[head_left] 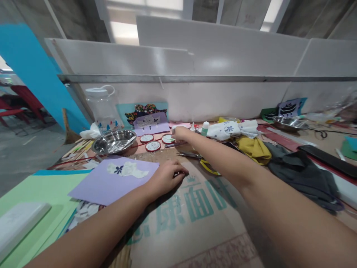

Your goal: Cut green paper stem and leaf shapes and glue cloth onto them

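Note:
My right hand (180,133) reaches forward to the rightmost of three small round red-rimmed dishes (166,140). Its fingers are drawn together at the dish; something small and pale is by the fingertips, too small to name. Nearer to me, my left hand (166,176) rests on the printed cardboard (192,223), thumb and fingers curled together, with nothing visible in them. Just left of it lies a purple sheet (97,186) bearing a white cut-out (134,170) with a dark blue flower. Yellow-handled scissors (208,167) lie partly under my right forearm.
A steel bowl (113,143) and a clear jug (102,109) stand at the back left. Green sheets (33,190) carry a white box (21,227). A glue stick (205,128), yellow cloth (252,149), dark cloth (295,175) and black phone-like object (329,160) are on the right.

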`<control>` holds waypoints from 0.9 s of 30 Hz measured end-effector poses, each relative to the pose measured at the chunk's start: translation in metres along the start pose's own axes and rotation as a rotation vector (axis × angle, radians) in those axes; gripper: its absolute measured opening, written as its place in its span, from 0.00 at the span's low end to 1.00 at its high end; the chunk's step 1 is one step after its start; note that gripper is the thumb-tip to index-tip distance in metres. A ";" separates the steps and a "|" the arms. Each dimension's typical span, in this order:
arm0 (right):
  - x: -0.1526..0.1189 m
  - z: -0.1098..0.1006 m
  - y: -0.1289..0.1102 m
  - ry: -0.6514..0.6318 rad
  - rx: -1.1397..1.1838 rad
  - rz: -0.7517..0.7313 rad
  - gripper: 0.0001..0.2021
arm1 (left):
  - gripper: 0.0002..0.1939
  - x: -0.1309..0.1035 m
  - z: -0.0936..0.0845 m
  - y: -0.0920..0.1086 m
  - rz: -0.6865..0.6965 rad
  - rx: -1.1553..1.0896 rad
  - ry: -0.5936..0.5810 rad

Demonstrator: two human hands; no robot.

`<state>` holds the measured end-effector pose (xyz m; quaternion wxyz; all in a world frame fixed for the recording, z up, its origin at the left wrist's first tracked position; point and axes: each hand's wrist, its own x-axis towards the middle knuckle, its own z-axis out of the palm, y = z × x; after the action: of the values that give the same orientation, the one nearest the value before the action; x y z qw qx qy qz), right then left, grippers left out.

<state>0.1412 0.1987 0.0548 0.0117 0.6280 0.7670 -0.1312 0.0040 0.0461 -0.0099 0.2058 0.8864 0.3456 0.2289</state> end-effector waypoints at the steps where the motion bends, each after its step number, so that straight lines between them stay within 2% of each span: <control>1: -0.003 -0.001 0.000 0.041 -0.028 -0.017 0.17 | 0.12 0.000 0.001 -0.001 0.005 0.000 0.002; 4: -0.025 -0.002 0.003 0.167 -0.085 -0.082 0.17 | 0.12 -0.001 0.002 -0.003 0.014 0.001 0.010; 7: -0.066 -0.001 0.017 0.258 -0.107 -0.159 0.15 | 0.11 -0.001 0.002 -0.004 0.020 -0.004 0.006; 11: -0.128 0.002 0.058 0.295 -0.109 -0.179 0.14 | 0.12 -0.001 0.001 -0.004 0.023 -0.008 -0.011; 14: -0.157 0.004 0.090 0.263 -0.093 -0.164 0.12 | 0.12 0.000 0.001 -0.004 0.015 0.001 -0.015; 16: -0.164 0.008 0.103 0.239 -0.078 -0.189 0.17 | 0.12 0.000 0.001 -0.004 0.010 0.005 -0.015; 19: -0.163 0.019 0.108 0.225 -0.057 -0.263 0.25 | 0.11 0.000 0.001 -0.003 0.009 0.008 -0.018; 24: -0.154 0.038 0.104 0.259 0.002 -0.318 0.20 | 0.12 -0.001 0.000 -0.001 0.020 0.006 -0.023; 27: -0.151 0.045 0.104 0.269 0.060 -0.333 0.24 | 0.12 -0.001 -0.001 -0.002 0.025 -0.001 -0.033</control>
<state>0.2671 0.0622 0.0192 -0.1311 0.5044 0.8507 -0.0690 0.0020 0.0468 -0.0105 0.2090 0.8942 0.3311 0.2172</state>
